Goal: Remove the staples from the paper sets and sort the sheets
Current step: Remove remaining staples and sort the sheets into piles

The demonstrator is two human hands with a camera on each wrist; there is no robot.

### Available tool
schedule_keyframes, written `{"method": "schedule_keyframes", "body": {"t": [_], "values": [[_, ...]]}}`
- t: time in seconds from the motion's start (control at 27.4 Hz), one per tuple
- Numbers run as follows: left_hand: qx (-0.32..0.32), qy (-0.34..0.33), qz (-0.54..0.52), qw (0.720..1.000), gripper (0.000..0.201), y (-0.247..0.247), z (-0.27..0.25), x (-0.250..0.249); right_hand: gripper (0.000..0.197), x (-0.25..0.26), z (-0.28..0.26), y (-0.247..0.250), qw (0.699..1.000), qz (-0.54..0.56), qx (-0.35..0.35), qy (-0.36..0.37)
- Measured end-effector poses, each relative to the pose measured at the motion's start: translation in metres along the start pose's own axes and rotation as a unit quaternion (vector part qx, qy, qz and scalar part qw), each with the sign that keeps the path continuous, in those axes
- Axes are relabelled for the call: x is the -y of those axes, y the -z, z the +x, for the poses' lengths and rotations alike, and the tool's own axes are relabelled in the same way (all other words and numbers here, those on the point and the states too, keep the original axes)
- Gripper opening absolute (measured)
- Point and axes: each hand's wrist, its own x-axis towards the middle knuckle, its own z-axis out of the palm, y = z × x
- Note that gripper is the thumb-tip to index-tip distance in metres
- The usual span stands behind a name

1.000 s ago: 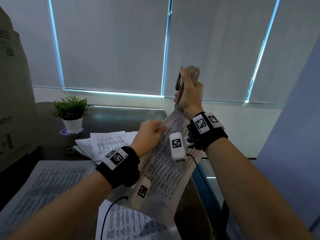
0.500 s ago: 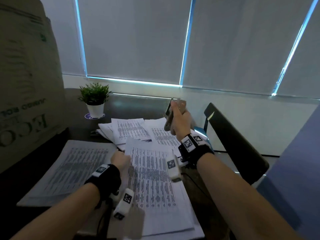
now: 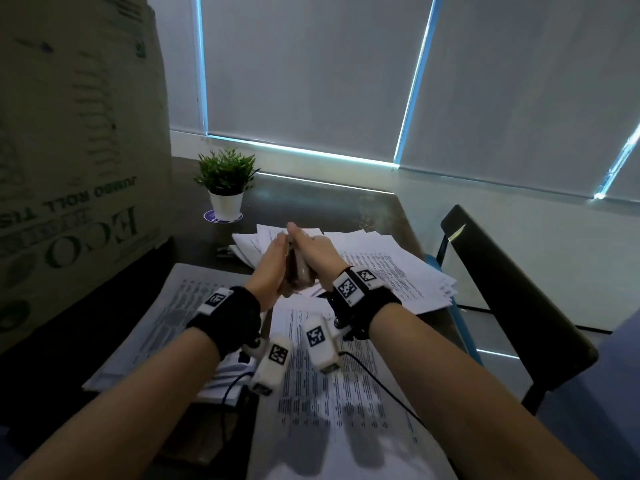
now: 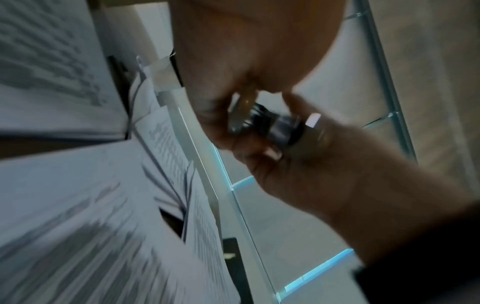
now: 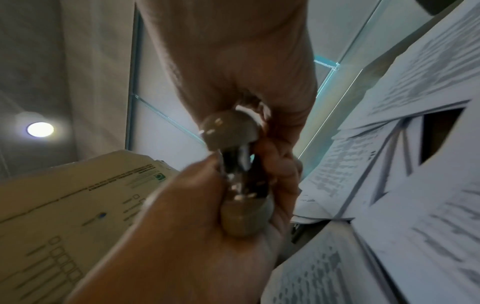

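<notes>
Cardboard box (image 3: 79, 161) left, potted plant (image 3: 225, 183) behind — chair (image 3: 512, 292) right

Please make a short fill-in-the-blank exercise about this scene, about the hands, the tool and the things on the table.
1. The right hand holds the staple remover, and the ____ hand touches it too.
2. The small plant stands in a ____ pot.
3. The cardboard box stands to the ____ of the plant.
4. The printed sheets lie on the dark ____.

Missing words: left; white; left; table
</notes>
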Motion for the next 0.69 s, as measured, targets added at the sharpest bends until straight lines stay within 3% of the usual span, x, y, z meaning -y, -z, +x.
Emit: {"method": "schedule_keyframes", "body": {"t": [0.11,0.22,0.29,0.37,0.44,0.58,0.69], "values": [[-0.075,0.002,-0.069,0.995,0.035,0.026,0.019,-0.002,0.062,0.016,0.011,-0.029,0.99,-0.093,0.095,0.05],[-0.123,0.024,-0.158,0.98,0.033,0.059,0.036,0.003,0.051,0.024,0.02,-0.046,0.916,-0.324,0.145,0.185],[-0.135,0.042,-0.171,0.975,0.032,0.084,0.045,0.011,0.042,0.018,0.032,-0.064,0.878,-0.375,0.166,0.247],[-0.138,0.049,-0.144,0.979,0.022,0.105,0.056,0.021,0.035,0.014,0.044,-0.084,0.864,-0.39,0.173,0.268],[-0.131,0.07,-0.16,0.976,0.014,0.128,0.067,0.032,0.032,0.019,0.06,-0.098,0.873,-0.383,0.131,0.273],[-0.073,0.125,-0.175,0.974,0.045,0.155,0.08,0.05,0.045,0.046,0.097,-0.097,0.931,-0.288,0.06,0.214],[-0.036,0.138,-0.137,0.98,0.055,0.166,0.081,0.052,0.045,0.052,0.127,-0.109,0.954,-0.243,0.011,0.177]]}}
